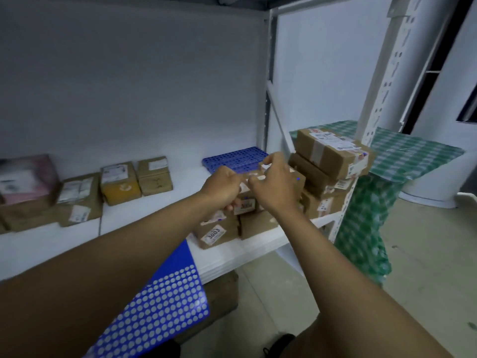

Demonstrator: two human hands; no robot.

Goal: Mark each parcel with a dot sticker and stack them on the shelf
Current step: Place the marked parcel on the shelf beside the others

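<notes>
Over shelf (144,223): left hand (224,186), right hand (275,188) both pinching small parcel (265,167) between fingertips.

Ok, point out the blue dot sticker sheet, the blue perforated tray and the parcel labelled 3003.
blue dot sticker sheet (160,308), head view, on its middle rows of dots.
blue perforated tray (236,157), head view, on its bare top face.
parcel labelled 3003 (215,235), head view, on its white number label.

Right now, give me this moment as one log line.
hands: left hand and right hand gripping small brown cardboard parcel | stack: right end of white shelf | blue dot-sticker sheet: shelf edge
</notes>
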